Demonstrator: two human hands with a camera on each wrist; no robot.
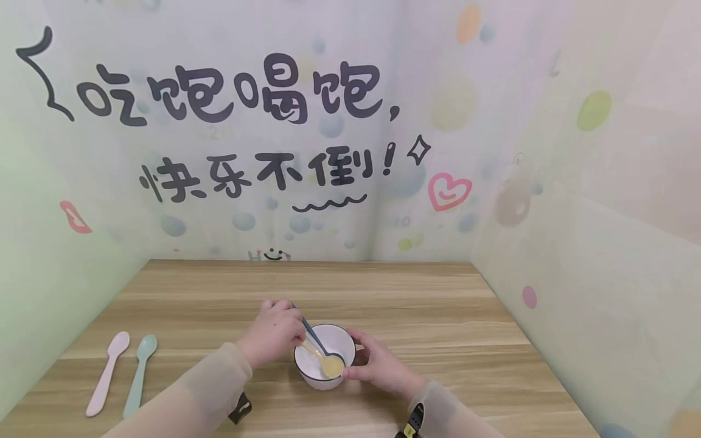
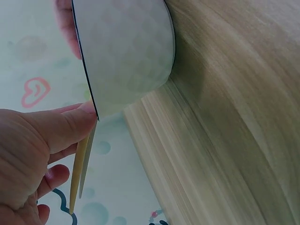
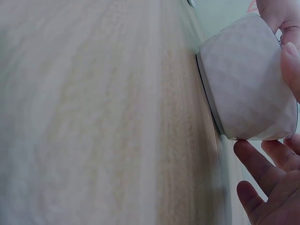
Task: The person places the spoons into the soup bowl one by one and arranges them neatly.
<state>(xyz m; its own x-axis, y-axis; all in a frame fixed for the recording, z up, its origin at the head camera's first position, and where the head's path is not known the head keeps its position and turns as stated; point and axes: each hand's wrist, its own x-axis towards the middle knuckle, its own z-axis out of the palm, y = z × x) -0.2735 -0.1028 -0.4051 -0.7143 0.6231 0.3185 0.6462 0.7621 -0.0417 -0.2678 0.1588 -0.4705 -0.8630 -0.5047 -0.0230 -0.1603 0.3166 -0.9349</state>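
Note:
A white bowl [image 1: 314, 382] with a dark rim and faceted outside stands on the wooden table. Inside it, the yellow spoon [image 1: 331, 367] lies over the dark blue spoon [image 1: 311, 330], whose own bowl is mostly covered. My left hand [image 1: 275, 333] pinches the yellow spoon's handle at the bowl's left rim; the blue handle passes by its fingers, and I cannot tell if they hold it. In the left wrist view, the thumb is at the rim. My right hand [image 1: 382, 367] holds the bowl's right side, thumb at the near rim, fingers round the far side.
Left of the bowl, a pink spoon [image 1: 107, 376] and a light green spoon [image 1: 140, 374] lie side by side on the table [image 1: 438, 316]. A printed wall [image 1: 350, 243] rises behind the table, with pale side walls at left and right.

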